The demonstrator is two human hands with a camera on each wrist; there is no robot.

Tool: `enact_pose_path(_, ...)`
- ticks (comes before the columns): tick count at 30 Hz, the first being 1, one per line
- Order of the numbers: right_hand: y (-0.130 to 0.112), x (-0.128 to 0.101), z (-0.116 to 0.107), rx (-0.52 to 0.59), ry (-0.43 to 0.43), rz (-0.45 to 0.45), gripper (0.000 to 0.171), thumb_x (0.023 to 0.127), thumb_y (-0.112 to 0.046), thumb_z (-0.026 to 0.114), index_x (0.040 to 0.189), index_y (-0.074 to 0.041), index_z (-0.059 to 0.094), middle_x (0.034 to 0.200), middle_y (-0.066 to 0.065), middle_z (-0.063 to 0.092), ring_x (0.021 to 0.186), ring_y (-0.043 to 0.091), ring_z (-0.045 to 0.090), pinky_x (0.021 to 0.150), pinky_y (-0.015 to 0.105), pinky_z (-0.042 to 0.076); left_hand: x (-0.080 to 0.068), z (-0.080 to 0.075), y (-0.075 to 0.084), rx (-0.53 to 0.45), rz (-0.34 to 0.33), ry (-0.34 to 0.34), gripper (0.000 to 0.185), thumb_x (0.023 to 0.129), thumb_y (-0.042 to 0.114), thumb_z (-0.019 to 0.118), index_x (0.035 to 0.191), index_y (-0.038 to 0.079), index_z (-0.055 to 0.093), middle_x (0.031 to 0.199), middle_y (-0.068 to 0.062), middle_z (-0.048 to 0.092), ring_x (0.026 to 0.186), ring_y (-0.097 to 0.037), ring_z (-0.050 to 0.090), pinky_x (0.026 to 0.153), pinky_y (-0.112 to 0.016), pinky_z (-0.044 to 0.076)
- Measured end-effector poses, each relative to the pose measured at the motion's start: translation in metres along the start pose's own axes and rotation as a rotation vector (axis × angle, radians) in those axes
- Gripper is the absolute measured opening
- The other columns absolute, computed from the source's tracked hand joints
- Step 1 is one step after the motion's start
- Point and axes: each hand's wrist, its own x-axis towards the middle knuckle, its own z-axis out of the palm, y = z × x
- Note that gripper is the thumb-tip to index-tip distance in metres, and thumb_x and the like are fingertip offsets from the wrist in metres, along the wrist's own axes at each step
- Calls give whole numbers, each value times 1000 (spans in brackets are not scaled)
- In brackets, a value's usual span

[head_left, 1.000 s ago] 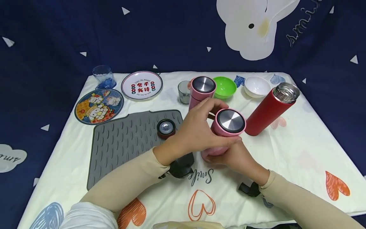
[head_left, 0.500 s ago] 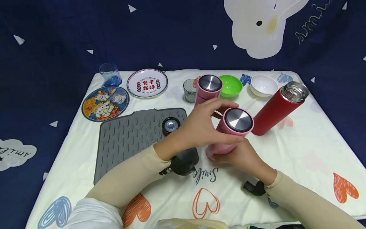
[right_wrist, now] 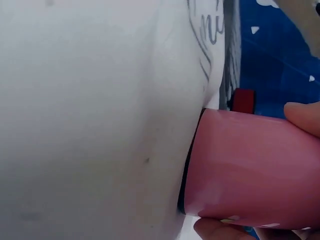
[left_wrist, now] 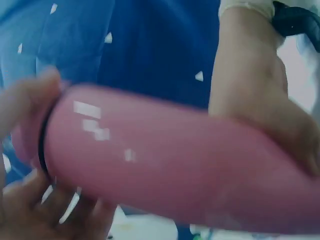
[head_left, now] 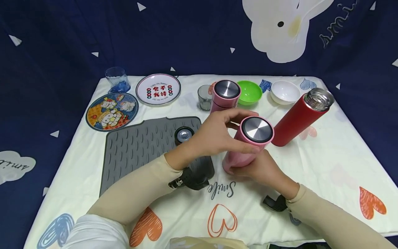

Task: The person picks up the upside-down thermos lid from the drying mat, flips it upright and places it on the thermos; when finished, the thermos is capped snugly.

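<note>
Little has shifted over the last second: the near pink flask (head_left: 245,145) stays tilted between both hands at the middle of the table (head_left: 326,162), and only the left fingers have crept a touch further round its steel-topped lid (head_left: 257,129).

At the far left stand a blue glass (head_left: 115,79), a cartoon plate (head_left: 112,111) and a white plate with red characters (head_left: 158,89). A grey ribbed mat (head_left: 143,148) lies nearer, with a small dark cap (head_left: 184,134) on its far right part.

The left hand (head_left: 214,136) has its grip curled over the flask's upper end, thumb and fingers wrapped round the lid's rim. In the left wrist view the pink body (left_wrist: 180,160) fills the picture, blurred.

The right hand (head_left: 261,169) has its grip closed round the flask's lower body from the near side; the right wrist view shows the flask's base (right_wrist: 250,170) just above the white cloth.

Behind them stand a small clear glass (head_left: 204,97), a second pink flask (head_left: 225,95), a green bowl (head_left: 249,92) and a white bowl (head_left: 285,92). At the right stands an uncapped red flask (head_left: 300,116).
</note>
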Motion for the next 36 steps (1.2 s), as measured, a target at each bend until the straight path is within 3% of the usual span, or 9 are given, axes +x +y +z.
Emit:
enact_pose_path(3,0,0,0,7,-6,16,69,63,-7,92,120,-5,53,109,0,60,96,15,56,83,23,47,-2,0,-1,-16,-30,-36,75,66,18,92,132,11,56,118,7,62,105,-9,58,89,-24,49)
enact_pose_path(8,1,2,1,-7,-4,-35,70,65,-7,91,122,-5,52,112,0,59,99,14,55,86,21,45,-3,11,2,92,-3,54,77,63,36,93,124,14,51,115,9,56,102,-5,56,89,-20,46)
enact_pose_path(14,6,3,-1,49,-29,20,75,63,-5,92,124,-6,49,114,1,57,102,15,54,87,22,45,3,6,-8,-202,-42,-43,70,70,4,87,133,6,57,115,2,66,107,-10,60,96,-26,45)
enact_pose_path(17,7,2,-2,60,-46,21,69,65,-4,90,122,-5,51,112,1,58,100,16,55,85,23,46,1,9,-6,-118,-53,-36,77,69,14,90,134,8,49,119,2,60,109,-9,57,96,-24,44)
enact_pose_path(22,5,2,-2,0,-53,-25,68,66,-6,90,122,-4,51,112,0,57,100,15,54,87,22,44,-2,20,-3,-25,-4,69,79,61,19,95,124,9,46,112,2,57,103,-7,57,91,-23,47)
enact_pose_path(26,7,4,-4,-12,-48,-40,78,62,-5,92,125,-3,47,117,2,55,104,15,52,90,21,42,4,13,-14,-221,2,-24,71,67,2,88,129,2,54,111,0,65,103,-12,60,95,-28,46)
enact_pose_path(29,23,7,-3,17,-49,-54,81,60,-7,94,126,-7,47,117,1,55,103,15,53,90,21,43,6,7,-16,-273,-31,-96,71,71,-2,85,134,2,53,113,-1,66,106,-14,60,96,-29,45)
enact_pose_path(32,41,11,0,48,-65,-78,71,62,-10,94,121,-12,55,112,-3,60,100,13,56,87,23,45,2,9,-11,-114,-12,-63,83,69,12,90,138,7,46,122,0,60,110,-10,56,98,-24,43)
enact_pose_path(36,48,11,3,-30,-68,-107,63,66,-20,93,118,-16,57,110,-8,60,99,10,55,86,24,45,-4,19,-7,76,29,53,86,65,28,93,136,12,48,123,5,57,109,-3,55,95,-20,43)
